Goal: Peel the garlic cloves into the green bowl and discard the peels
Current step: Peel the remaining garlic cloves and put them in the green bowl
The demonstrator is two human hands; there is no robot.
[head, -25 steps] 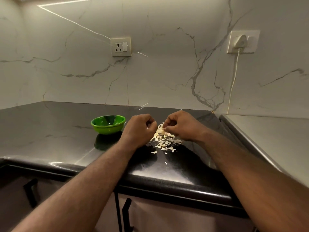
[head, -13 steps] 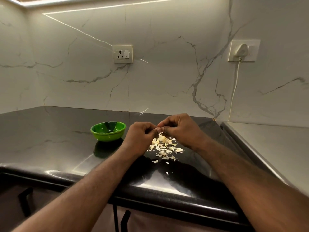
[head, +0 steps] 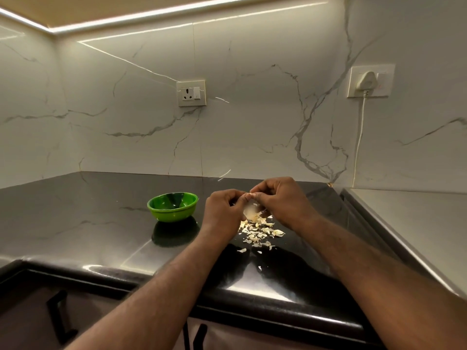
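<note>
Now that both have risen off the peel pile [head: 260, 231], I see my left hand [head: 223, 210] and right hand [head: 283, 203] pinching one garlic clove [head: 250, 210] above the desk [head: 101, 223], beside the green bowl [head: 173, 215], peeling apparently begun.

Green bowl [head: 174, 215]: round, glossy, upright. We cannot tell whether cloves lie inside it.

Peels [head: 260, 231]: thin, dry, cream-coloured flakes in a loose flat heap to the right of the bowl, near it but apart. A few strays lie nearer us than the heap.

Garlic piece [head: 250, 210]: pale and translucent, raised just above the heap, right of the bowl. The left hand [head: 222, 210] and right hand [head: 283, 203] pinch it between them. We cannot tell whether it is clove or skin.
</note>
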